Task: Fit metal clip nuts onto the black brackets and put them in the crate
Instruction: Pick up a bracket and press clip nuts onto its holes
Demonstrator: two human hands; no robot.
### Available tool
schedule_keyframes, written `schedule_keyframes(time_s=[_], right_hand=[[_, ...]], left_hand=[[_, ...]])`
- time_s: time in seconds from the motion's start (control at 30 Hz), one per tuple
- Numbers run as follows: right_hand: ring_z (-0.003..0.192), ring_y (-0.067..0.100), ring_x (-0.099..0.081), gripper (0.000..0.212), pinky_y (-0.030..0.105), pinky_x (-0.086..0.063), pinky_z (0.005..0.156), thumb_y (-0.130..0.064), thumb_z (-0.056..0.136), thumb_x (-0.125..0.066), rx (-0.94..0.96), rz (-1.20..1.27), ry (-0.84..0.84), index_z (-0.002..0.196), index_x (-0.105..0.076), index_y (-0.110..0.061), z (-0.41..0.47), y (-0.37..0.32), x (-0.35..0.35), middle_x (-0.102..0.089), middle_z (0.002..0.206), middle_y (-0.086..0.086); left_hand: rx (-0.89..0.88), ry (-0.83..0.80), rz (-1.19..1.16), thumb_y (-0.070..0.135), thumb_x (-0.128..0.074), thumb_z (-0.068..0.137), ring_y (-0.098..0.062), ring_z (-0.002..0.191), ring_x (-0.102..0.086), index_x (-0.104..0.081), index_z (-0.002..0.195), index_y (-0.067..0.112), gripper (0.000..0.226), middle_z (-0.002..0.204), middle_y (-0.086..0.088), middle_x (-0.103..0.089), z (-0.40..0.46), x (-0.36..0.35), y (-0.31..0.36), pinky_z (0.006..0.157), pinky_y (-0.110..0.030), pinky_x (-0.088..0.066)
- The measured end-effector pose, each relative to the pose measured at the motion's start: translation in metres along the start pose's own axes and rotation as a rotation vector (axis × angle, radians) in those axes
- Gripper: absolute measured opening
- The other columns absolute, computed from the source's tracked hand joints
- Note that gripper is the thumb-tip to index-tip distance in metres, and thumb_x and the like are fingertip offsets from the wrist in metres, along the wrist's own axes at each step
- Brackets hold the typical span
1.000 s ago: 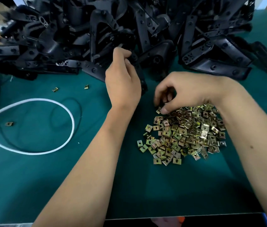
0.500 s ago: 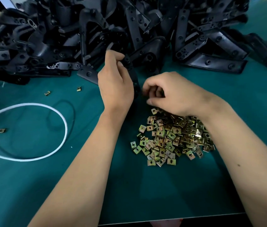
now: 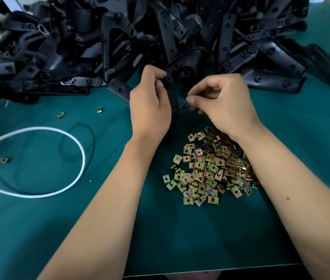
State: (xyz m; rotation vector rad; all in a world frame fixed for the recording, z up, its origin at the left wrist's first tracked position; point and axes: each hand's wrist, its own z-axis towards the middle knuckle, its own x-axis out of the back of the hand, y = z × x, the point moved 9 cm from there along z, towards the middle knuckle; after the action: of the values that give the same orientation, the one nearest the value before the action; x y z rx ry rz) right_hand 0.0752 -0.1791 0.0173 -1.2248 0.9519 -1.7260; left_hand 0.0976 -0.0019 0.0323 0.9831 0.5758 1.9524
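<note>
Both forearms reach in from the near edge of the green mat (image 3: 38,229) and meet just beyond the nut pile (image 3: 210,170). The left hand (image 3: 150,106) is turned back-up, its fingers curled round a black bracket (image 3: 173,102) that stands roughly upright just left of and beyond the pile; most of that bracket is hidden behind the hand. The right hand (image 3: 224,102) is close beside it, wrist over the far edge of the pile, thumb and forefinger pinched together at the bracket's side. Something small sits in that pinch, but it is blurred, so whether it is a clip nut cannot be told. The bracket heap (image 3: 160,37) lies beyond the pile, cut off at the top edge. Well left of the pile lie a looped white cable (image 3: 79,154) and three stray nuts (image 3: 99,110).
</note>
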Motion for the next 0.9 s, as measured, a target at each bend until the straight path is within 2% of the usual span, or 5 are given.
schedule_keyframes(time_s=[0.1,0.27,0.4,0.63,0.9], right_hand=[[0.065,0.016,-0.074,0.006,0.021,-0.052,0.055,-0.007,0.085,-0.082,-0.069,0.218,0.068,0.089,-0.078,-0.008,0.000,0.005,0.005,-0.077,0.075,0.007],[0.078,0.023,-0.076,0.008,0.025,-0.059,0.072,0.006,0.088,-0.074,-0.248,0.602,0.084,0.093,-0.076,0.000,-0.003,0.018,-0.006,-0.076,0.082,0.013],[0.073,0.021,-0.074,0.013,0.026,-0.060,0.066,0.004,0.085,-0.078,-0.302,0.560,0.072,0.095,-0.074,-0.002,-0.004,0.021,-0.010,-0.077,0.084,0.012],[0.072,0.018,-0.073,0.011,0.024,-0.059,0.067,0.005,0.083,-0.079,-0.340,0.590,0.078,0.088,-0.074,-0.004,-0.006,0.023,-0.013,-0.076,0.078,0.008],[0.073,0.019,-0.073,0.011,0.022,-0.059,0.068,0.006,0.084,-0.076,-0.382,0.655,0.061,0.092,-0.073,-0.001,-0.006,0.026,-0.014,-0.076,0.085,0.012]], left_hand=[[-0.024,-0.022,-0.001,0.005,-0.041,0.100,-0.009,0.062,-0.046,-0.059,0.110,0.006,0.021,0.073,0.005,-0.056,-0.001,-0.003,0.003,0.060,-0.029,-0.037],[-0.088,-0.037,0.004,0.004,-0.043,0.100,-0.010,0.064,-0.049,-0.060,0.111,0.005,0.020,0.074,0.002,-0.059,-0.003,-0.007,0.013,0.061,-0.031,-0.041],[-0.101,-0.037,0.006,0.006,-0.043,0.100,-0.013,0.066,-0.051,-0.060,0.111,0.006,0.019,0.075,0.001,-0.060,-0.003,-0.007,0.014,0.062,-0.034,-0.043],[-0.152,-0.058,0.003,0.007,-0.044,0.100,-0.018,0.068,-0.054,-0.060,0.110,0.007,0.019,0.076,-0.001,-0.062,-0.003,-0.009,0.019,0.062,-0.042,-0.046],[-0.123,-0.050,-0.006,0.006,-0.044,0.101,-0.014,0.062,-0.048,-0.059,0.109,0.007,0.018,0.074,0.001,-0.058,-0.003,-0.009,0.015,0.058,-0.040,-0.044]])
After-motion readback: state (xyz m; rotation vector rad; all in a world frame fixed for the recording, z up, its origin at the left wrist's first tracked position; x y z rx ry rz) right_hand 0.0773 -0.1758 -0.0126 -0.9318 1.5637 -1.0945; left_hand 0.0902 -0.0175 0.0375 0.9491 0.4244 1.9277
